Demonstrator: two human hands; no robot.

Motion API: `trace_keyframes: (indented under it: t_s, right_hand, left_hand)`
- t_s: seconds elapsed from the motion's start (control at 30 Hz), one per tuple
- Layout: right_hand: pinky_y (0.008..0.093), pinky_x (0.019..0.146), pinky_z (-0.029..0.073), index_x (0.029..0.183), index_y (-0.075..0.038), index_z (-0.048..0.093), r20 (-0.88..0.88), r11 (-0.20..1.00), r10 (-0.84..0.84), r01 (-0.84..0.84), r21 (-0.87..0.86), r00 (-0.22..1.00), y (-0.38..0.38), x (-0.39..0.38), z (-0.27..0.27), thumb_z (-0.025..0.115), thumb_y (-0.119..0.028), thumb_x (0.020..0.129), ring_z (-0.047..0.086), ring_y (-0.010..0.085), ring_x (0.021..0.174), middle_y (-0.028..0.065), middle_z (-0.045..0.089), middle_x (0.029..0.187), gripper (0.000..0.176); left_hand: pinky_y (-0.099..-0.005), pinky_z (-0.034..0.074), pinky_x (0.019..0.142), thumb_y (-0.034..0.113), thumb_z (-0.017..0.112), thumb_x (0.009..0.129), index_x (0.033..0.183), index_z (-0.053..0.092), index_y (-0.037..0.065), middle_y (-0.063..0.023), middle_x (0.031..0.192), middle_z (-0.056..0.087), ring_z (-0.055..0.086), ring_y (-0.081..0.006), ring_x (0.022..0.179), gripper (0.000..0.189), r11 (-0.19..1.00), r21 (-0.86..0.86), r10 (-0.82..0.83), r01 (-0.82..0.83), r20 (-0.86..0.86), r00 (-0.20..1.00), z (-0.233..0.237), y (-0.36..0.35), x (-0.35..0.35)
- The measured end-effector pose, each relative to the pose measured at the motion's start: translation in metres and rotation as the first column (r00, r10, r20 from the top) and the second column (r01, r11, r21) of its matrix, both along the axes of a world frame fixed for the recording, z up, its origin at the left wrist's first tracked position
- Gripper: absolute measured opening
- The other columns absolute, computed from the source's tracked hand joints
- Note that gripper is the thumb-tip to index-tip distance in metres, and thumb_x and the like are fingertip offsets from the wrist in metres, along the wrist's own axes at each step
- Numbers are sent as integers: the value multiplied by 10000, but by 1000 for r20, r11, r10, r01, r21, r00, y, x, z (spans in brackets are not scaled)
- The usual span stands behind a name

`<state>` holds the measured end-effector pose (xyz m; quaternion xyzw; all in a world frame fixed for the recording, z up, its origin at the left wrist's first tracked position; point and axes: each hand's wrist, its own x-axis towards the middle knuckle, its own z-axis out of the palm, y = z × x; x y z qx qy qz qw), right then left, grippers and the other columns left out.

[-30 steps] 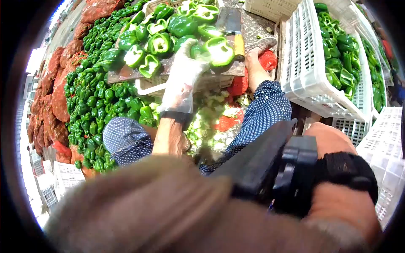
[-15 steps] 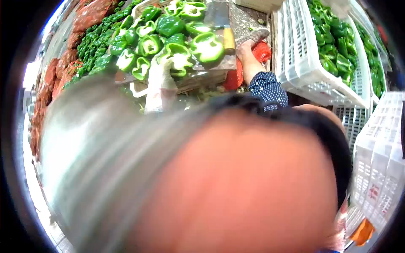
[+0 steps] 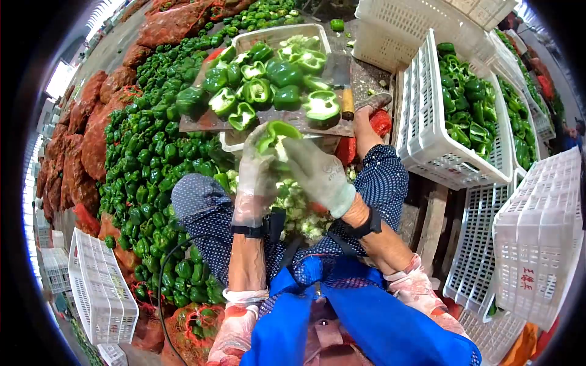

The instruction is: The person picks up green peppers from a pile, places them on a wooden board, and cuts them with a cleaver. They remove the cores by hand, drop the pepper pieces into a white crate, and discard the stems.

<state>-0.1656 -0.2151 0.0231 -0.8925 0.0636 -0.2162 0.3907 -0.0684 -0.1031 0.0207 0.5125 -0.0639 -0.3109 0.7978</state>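
Note:
A cut green pepper piece is held in front of the board, its pale inside showing. My gloved left hand grips it from the left. Against its right side are the fingers of my gloved right hand, somewhat blurred. Halved and whole green peppers lie on the cutting board beyond my hands. On the board's right part rests a cleaver with a wooden handle. Pale pepper cores lie below my hands, between my knees.
Many whole green peppers are heaped at the left, beside red mesh sacks. White crates of cut peppers stand at the right, with a white crate nearer. Another white crate is at lower left.
The large blurred arm and glove that covered the lower view have moved away. Both my hands now show together at the pepper piece, and the view takes in more of the surroundings.

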Motion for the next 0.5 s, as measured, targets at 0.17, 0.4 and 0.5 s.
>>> trace_keyframes:
  t_s: [0.17,0.4,0.5]
  right_hand:
    - [406,757,552,1355,-71,431,14,967,-94,95,-236,995,23,2,-1,560,-198,891,643,325,976,159,540,1284,497]
    - [465,878,506,1382,-38,370,-45,987,66,-72,-140,997,24,4,-11,624,-229,813,580,373,1092,211,440,1374,652]
    - [483,847,498,1276,25,420,-105,999,34,-38,-36,994,28,4,-12,641,-175,760,569,435,1033,271,502,1237,596]
  left_hand:
    - [-284,561,561,-8,596,812,1420,301,115,-119,1026,613,626,-180,711,687,999,-19,33,-32,29,999,-2,21,1]
    - [-285,541,794,-45,671,759,1417,367,134,-109,1195,571,612,-194,982,746,996,27,-85,81,420,904,-1,35,-13]
    - [-294,496,894,-84,679,749,1408,403,82,-101,1273,511,549,-192,1127,734,983,113,-171,142,309,936,-7,39,-16]
